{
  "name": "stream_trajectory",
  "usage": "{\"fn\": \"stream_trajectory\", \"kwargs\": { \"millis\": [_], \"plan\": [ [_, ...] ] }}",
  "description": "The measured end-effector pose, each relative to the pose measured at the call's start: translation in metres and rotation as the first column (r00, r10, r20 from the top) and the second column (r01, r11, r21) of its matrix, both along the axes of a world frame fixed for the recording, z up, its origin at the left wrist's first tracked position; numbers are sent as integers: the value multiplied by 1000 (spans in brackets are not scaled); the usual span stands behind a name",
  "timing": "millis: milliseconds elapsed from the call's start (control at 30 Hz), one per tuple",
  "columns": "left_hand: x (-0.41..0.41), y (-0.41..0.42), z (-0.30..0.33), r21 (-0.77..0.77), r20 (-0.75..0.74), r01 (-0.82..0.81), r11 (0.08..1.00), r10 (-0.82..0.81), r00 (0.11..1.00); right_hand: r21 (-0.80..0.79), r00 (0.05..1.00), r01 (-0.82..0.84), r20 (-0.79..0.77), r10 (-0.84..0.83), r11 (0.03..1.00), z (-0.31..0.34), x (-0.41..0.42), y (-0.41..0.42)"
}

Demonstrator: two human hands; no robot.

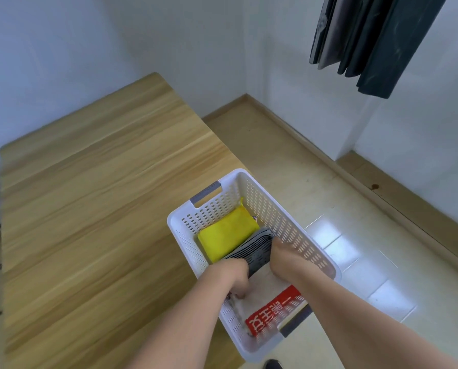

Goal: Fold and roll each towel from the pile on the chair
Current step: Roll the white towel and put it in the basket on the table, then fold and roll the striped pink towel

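You have one view here, from the camera on your head, looking down at your two hands.

Both of your hands are inside one white basket [252,193] with little holes in its walls. The basket sits at the near right corner of one wooden table [89,195], with part of it hanging out over the tiled floor [355,262].

I count three towels in the basket. One yellow towel [226,233] lies folded at the far end. One grey striped towel [254,251] sits in the middle, touching the yellow one. One white towel with a red patch [270,307] lies at the near end, under your wrists.

Your left hand [234,278] is at the near left side of the grey striped towel. Its fingers curl down, with the tips at the white towel's edge, but I cannot tell if they grip anything. Your right hand [281,258] is at the right side of the grey striped towel, next to the basket wall. Its fingers point down out of sight, so I cannot tell how far they are open or if they hold the towel.

One dark cloth [369,41] hangs at the top right, by the white wall.
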State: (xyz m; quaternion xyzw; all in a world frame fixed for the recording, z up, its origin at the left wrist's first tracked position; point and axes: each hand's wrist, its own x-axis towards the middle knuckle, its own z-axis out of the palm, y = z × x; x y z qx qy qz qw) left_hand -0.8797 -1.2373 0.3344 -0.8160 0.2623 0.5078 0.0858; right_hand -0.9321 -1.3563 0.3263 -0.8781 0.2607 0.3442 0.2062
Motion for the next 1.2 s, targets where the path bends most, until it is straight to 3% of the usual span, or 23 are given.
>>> {"fn": "stream_trajectory", "kwargs": {
  "millis": [233, 300, 433, 633, 800, 1033, 1200],
  "plan": [
    [-1, -2, -1, 11, 14, -3, 1000, 3, 1000, -5, 998, 57, -2, -57, 998, 3, -3, 2],
    [-5, 0, 3, 10, 32, 4, 1000, -5, 999, -71, 1000, 2, 23, 0, 997, 8, -7, 4],
    [-15, 6, 33, -85, 193, 42, 996, -25, 981, -169, 979, -68, 177, 99, 983, 44, -15, 9],
    [-25, 43, 101, -329, 559, 201, 923, 19, 829, -332, 881, -39, 433, 189, 942, 117, -41, 20],
    [-23, 81, 136, -463, 692, 268, 845, 155, 705, -377, 836, 23, 515, 189, 926, 157, -57, 43],
    [-26, 162, 171, -550, 734, 354, 757, 236, 636, -320, 805, 92, 582, 118, 943, 200, -57, 127],
    [-9, 258, 192, -591, 709, 327, 737, 281, 647, -263, 763, 147, 644, 60, 953, 215, -55, 229]
  ]
}}
